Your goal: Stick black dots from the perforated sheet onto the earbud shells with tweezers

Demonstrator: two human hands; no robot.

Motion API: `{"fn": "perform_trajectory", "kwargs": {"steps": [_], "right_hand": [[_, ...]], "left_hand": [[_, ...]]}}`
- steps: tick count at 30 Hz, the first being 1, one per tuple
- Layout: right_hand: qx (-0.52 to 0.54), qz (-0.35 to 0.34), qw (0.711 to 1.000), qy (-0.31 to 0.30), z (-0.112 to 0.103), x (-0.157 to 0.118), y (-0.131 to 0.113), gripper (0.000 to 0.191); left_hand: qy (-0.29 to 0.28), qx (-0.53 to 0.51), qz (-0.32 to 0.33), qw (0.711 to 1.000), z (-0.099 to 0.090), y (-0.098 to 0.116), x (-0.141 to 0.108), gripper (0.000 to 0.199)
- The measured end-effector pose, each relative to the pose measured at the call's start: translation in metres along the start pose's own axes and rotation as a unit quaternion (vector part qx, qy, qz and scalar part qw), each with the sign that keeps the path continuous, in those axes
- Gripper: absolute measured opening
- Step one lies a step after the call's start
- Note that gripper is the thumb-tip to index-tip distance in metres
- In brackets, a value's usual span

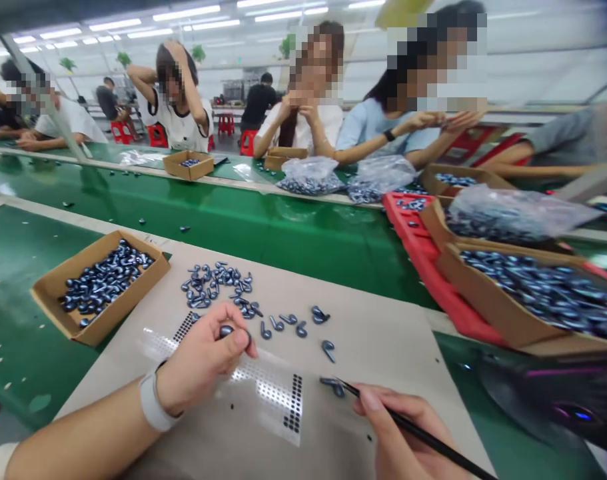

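My left hand (pixel 208 353), with a pale band on its wrist, is closed around a dark blue earbud (pixel 226 331) held between thumb and fingers. Below it lies a clear sheet (pixel 268 383) with rows of small black round dots at both ends. My right hand (pixel 408 430) grips slim black tweezers (pixel 423 435) like a pen. Their tip is beside an earbud piece (pixel 337 388) on the grey-brown board (pixel 208 440); whether they touch I cannot tell. Several loose earbuds (pixel 276 324) lie past my hands, with a heap of them (pixel 216 283) farther back.
A cardboard box of earbuds (pixel 148 273) stands at the left. To the right are a red tray (pixel 433 283), a fuller cardboard box (pixel 463 293) and a dark device (pixel 553 400). Beyond the green conveyor belt (pixel 283 233) several people sit, with bagged earbuds (pixel 310 175) before them.
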State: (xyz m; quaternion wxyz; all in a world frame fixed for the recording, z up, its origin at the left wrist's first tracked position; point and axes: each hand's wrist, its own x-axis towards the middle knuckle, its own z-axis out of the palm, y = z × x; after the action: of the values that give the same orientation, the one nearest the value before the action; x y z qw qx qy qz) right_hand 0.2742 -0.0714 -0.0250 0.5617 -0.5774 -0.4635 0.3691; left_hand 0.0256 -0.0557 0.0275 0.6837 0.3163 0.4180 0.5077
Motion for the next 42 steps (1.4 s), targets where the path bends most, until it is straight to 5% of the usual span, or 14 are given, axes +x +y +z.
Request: {"fn": "perform_trajectory", "kwargs": {"steps": [5,10,18,24,27,31,37,42], "right_hand": [[0.051,-0.011,0.999,0.013,0.005,-0.005,0.000,0.027],[0.070,-0.016,0.997,0.013,0.009,-0.007,-0.005,0.023],[0.089,-0.016,0.996,-0.004,0.011,-0.007,-0.005,0.021],[0.096,-0.039,0.994,-0.024,0.013,-0.014,-0.009,0.015],[0.110,-0.079,0.987,-0.085,0.015,-0.023,-0.015,0.009],[0.087,-0.161,0.968,-0.172,0.015,-0.032,-0.017,0.021],[0.059,-0.187,0.961,-0.196,0.014,-0.033,-0.015,0.032],[0.021,-0.202,0.955,-0.215,0.015,-0.033,-0.016,0.029]], "left_hand": [[0.075,0.039,-0.065,0.994,0.017,-0.019,-0.002,0.045],[0.085,0.029,-0.117,0.989,0.026,-0.023,-0.004,0.041],[0.049,0.223,-0.060,0.972,0.023,-0.021,-0.010,0.013],[-0.008,0.492,0.197,0.848,0.020,-0.026,-0.013,0.017],[-0.037,0.566,0.248,0.786,0.020,-0.032,-0.014,0.025],[-0.050,0.614,0.267,0.742,0.021,-0.037,-0.015,0.028],[-0.065,0.627,0.252,0.734,0.023,-0.037,-0.015,0.029],[-0.073,0.588,0.211,0.777,0.024,-0.032,-0.013,0.028]]}}
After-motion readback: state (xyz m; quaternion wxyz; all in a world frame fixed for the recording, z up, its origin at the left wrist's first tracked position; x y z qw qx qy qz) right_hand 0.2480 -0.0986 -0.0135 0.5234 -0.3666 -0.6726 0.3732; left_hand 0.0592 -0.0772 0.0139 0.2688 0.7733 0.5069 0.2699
